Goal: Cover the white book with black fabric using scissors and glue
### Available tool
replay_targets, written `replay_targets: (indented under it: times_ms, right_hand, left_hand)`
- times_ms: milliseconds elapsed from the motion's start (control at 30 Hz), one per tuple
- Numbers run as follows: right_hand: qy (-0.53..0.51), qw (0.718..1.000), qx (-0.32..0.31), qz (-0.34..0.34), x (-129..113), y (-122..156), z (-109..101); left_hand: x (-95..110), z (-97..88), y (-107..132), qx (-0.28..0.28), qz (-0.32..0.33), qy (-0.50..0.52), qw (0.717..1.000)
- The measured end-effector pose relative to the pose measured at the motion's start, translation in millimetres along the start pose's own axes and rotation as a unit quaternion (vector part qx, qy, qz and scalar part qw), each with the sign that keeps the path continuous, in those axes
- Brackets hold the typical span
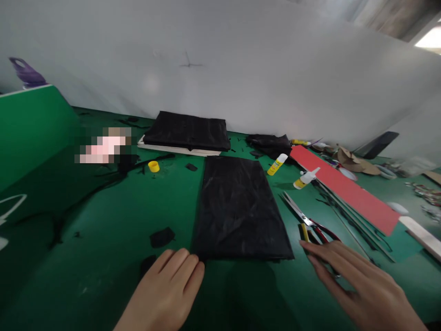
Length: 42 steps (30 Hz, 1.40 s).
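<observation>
A folded black sheet (241, 207), with a slight sheen, lies flat on the green tabletop in front of me. My left hand (172, 285) is at its near left corner, fingers curled and pressed together. Their tips are hidden, so what they may hold does not show. My right hand (358, 276) is over the handles of a pair of scissors (305, 219), fingers stretched out and thumb apart below. A slim yellow-handled tool (305, 233) lies by the index fingertip, partly covered. The scissors' blades point away from me, beside the sheet's right edge.
Another folded black sheet (188, 130) rests on pale boards by the grey wall. Right of centre are a glue stick (277, 164), a small glue bottle (306, 178) and a long red strip (344, 188). A yellow cap (153, 166) and black scraps (162, 237) lie left.
</observation>
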State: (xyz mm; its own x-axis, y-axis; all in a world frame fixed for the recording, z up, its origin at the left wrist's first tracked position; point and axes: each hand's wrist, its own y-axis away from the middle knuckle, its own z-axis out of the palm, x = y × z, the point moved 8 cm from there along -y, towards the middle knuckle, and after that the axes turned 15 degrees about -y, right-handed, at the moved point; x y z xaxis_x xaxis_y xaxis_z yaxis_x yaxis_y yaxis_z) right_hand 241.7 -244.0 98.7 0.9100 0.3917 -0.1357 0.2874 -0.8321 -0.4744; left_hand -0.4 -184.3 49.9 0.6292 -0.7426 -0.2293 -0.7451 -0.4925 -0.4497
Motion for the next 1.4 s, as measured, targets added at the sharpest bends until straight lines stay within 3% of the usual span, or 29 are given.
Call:
replay_targets:
  times_ms: [100,233,367,467,600,733,867,967,1067,1167,1233,1300,1400]
  right_hand:
    - [0.054,0.994,0.005,0.099,41,15,1]
    - [0.074,0.974,-0.075,0.203,95,43,32]
    - [0.068,0.97,-0.077,0.219,115,59,58]
    - [0.046,0.972,-0.073,0.219,116,67,64]
    - [0.084,0.968,-0.07,0.226,119,79,60]
    - [0.112,0.958,-0.054,0.258,133,87,59]
    - [0.072,0.946,-0.061,0.311,143,85,56]
    - [0.086,0.956,-0.036,0.278,112,58,42]
    - [0.043,0.99,0.035,0.132,30,8,36]
    - [-0.038,0.999,-0.035,-0.015,-57,-34,69]
    - [-0.02,0.994,-0.057,-0.092,-95,-50,88]
    - [0.015,0.988,-0.053,-0.144,-113,-57,100]
    - [0.044,0.979,-0.049,-0.191,-116,-57,104]
  left_hand:
    - [-1,-4.0,-13,-0.035,0.034,-0.013,0.999]
    - [-8,0.7,-34,-0.109,0.089,0.004,0.99]
    - [-29,16.6,-46,-0.207,0.055,0.096,0.972]
    - [-35,19.1,-47,-0.231,0.064,0.153,0.959]
    - [-28,13.3,-45,-0.18,0.149,0.128,0.964]
    - [-14,10.4,-34,-0.042,0.247,0.018,0.968]
    - [-6,9.1,-17,0.083,0.267,-0.047,0.959]
    - [-8,12.9,-13,0.08,0.245,-0.056,0.965]
    - [-10,17.1,-16,0.051,0.23,-0.03,0.971]
    - [-12,20.2,-19,0.038,0.226,-0.003,0.973]
    - [-12,21.4,-20,0.039,0.23,0.0,0.972]
    - [-12,21.3,-20,0.043,0.233,-0.001,0.971]
    - [-12,19.3,-20,0.049,0.238,0.001,0.97]
